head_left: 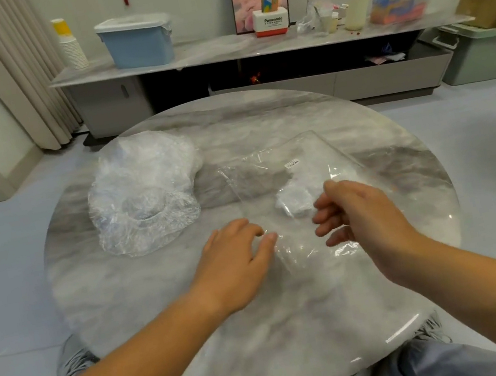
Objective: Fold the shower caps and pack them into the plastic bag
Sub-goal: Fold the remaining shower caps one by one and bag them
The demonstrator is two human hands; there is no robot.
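A loose pile of clear shower caps (144, 192) lies on the left part of the round marble table (265, 334). A flat clear plastic bag (301, 158) with a small white label lies right of centre. Inside it sits a small folded white shower cap (295, 201). My left hand (236, 259) rests at the bag's near left edge, its fingertips touching the plastic. My right hand (360, 211) hovers over the bag's near end just right of the folded cap, fingers loosely curled and holding nothing.
A low cabinet (248, 45) stands beyond the table with a blue lidded bin (138, 44), stacked paper cups (71, 46), a white-and-red box (272, 21) and other clutter. A green bin (488, 52) sits on the floor at right. My knees show under the table's near edge.
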